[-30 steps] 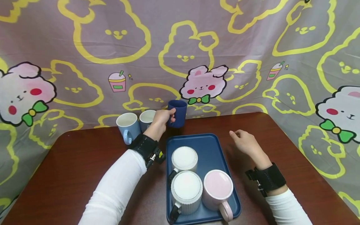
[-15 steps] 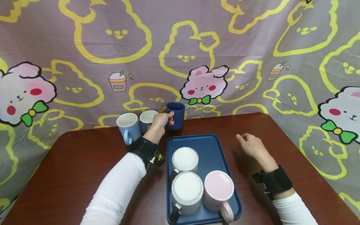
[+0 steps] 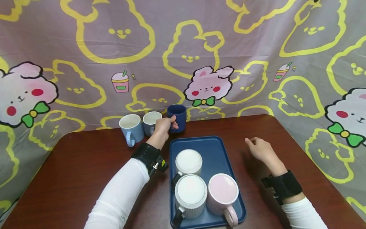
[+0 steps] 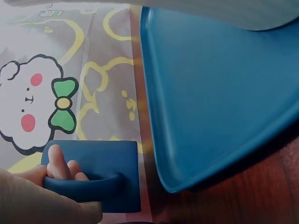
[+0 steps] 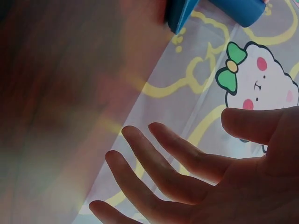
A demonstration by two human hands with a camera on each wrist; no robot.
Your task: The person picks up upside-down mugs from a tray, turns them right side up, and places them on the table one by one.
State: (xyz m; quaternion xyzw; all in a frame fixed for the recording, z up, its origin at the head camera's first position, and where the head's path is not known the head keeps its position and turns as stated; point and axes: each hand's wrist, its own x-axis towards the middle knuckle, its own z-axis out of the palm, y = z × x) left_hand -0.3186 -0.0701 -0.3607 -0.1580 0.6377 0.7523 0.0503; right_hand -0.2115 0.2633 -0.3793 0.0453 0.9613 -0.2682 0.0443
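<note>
My left hand (image 3: 163, 127) grips the handle of a dark blue mug (image 3: 178, 118) at the back of the table; in the left wrist view the fingers curl through the mug's handle (image 4: 86, 188). Just left of that mug stand a grey-blue mug (image 3: 149, 128), partly hidden by the hand, and a light blue mug (image 3: 134, 132). To the right of the tray, my right hand (image 3: 261, 149) hovers over the table holding nothing. Its fingers look relaxed and spread in the right wrist view.
A blue tray (image 3: 213, 149) lies in the middle of the brown table (image 3: 85, 168). On it are two white mugs (image 3: 188, 160) with black handles and a pink mug (image 3: 223, 190), all bottom up. A patterned cloth (image 3: 160, 38) hangs behind the table's back edge.
My left hand has shifted the dark blue mug slightly left and down, nearer the grey-blue mug. My right hand has drawn away to the right and a little toward me.
</note>
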